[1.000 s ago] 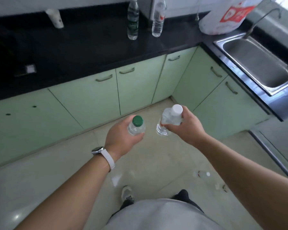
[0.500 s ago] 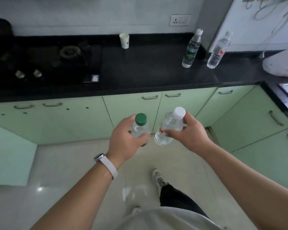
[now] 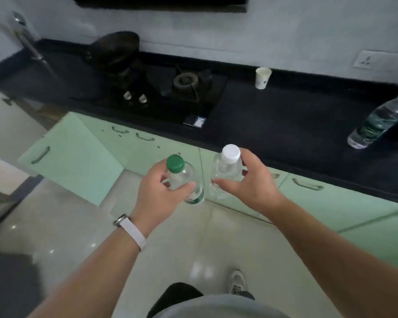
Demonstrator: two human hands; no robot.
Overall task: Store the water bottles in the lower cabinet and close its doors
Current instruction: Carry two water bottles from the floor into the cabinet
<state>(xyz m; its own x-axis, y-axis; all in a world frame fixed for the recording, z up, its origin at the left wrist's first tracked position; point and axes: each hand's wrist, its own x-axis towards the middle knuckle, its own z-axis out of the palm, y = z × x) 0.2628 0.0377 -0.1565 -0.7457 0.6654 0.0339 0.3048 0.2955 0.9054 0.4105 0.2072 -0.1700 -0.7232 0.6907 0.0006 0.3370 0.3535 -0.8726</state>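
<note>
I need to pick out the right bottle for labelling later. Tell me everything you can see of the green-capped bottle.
The green-capped bottle is a small clear plastic water bottle with a round, dark green screw cap, shut. A green and white label wraps its lower part; the print is unreadable. It looks filled with clear liquid. The left hand grips it around the shoulder and body, roughly upright with the cap tilted toward the camera, above the floor before the cabinets. It sits close beside the white-capped bottle; whether they touch is unclear.

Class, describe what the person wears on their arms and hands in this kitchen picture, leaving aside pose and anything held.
Both forearms are bare, with no sleeves in view and no gloves on the left hand or the right hand. The left wrist carries a watch with a rounded silver-edged case on a smooth pale pinkish-white strap. No rings are visible, and the right wrist is bare.
</note>
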